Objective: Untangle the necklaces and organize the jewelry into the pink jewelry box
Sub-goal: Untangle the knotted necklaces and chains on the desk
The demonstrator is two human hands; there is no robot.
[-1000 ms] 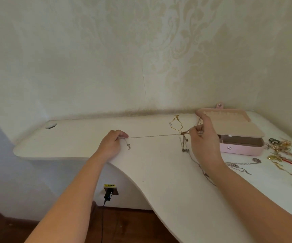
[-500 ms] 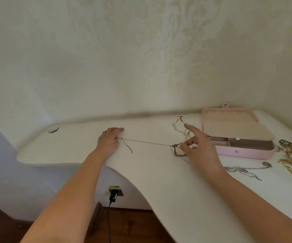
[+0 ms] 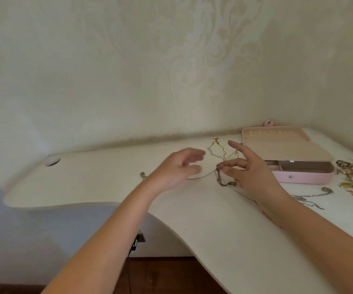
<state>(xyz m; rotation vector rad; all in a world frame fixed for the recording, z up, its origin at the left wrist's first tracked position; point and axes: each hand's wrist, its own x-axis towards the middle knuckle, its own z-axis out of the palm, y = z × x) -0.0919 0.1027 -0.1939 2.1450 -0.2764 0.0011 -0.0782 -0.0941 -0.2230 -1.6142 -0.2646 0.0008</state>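
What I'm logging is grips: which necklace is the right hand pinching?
The greyish tangled chain under the right hand; the gold chain and far-right silver necklace lie unheld.

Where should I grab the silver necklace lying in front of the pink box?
Probably on the thin straight stretch of the silver necklace, coming down from above with a fingertip grip. It lies flat and loose on the table, apart from the pink jewelry box, so nothing blocks the top. Its bunched near end looks likelier to snag.
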